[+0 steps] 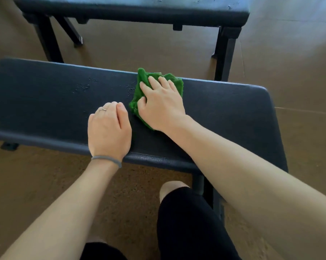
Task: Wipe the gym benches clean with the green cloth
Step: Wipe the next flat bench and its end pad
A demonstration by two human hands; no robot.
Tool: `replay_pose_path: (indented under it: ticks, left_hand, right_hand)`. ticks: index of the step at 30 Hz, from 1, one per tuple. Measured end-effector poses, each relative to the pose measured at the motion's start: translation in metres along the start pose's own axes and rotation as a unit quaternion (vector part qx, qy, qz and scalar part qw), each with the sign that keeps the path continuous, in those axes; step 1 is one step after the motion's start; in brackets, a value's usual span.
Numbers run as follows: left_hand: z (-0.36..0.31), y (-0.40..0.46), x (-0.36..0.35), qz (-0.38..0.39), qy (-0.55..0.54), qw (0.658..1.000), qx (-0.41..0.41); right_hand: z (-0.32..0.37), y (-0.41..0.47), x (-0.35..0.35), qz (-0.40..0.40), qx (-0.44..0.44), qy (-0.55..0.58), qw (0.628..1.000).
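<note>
Cloth (139, 94) mid-frame: our right hand (162, 104) presses it flat-fingered to scrub the bench (46, 94); left hand (109, 128), fingers curled and empty, braces us.

right hand (161, 104): flat, fingers spread, pressing on the cloth (139, 102) | left hand (108, 128): just left of the cloth, fingers curled under, holding nothing | both forearms bare, reaching forward | band on left wrist
</note>
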State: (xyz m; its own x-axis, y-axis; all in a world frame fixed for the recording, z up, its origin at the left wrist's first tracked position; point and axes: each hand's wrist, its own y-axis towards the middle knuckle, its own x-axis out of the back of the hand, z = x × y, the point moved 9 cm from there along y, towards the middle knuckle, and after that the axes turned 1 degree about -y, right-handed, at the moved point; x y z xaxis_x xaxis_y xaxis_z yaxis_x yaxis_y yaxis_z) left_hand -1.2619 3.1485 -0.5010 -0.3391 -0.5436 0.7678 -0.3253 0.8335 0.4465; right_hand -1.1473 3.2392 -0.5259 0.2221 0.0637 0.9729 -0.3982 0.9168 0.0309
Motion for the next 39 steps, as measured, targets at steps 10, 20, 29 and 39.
replay_pose_path:
  ticks: [10,20,29,39]
  left_hand:
    - [-0.004,-0.002,0.005,-0.014,0.023,1.0,0.01]
    - [0.0,-0.002,0.01,-0.04,-0.01,0.999,-0.012]
    - [0.079,0.019,0.052,-0.048,0.07,0.996,-0.002]
    - [0.098,0.016,0.046,-0.054,0.071,0.996,0.027]
  right_hand:
    - [-0.029,-0.07,0.015,-0.007,0.088,0.022,0.996]
    - [0.007,-0.031,0.003,-0.009,0.06,-0.005,0.998]
    - [0.03,-0.072,0.001,-0.019,0.127,-0.006,0.992]
    - [0.064,-0.072,-0.008,0.005,0.144,-0.002,0.99]
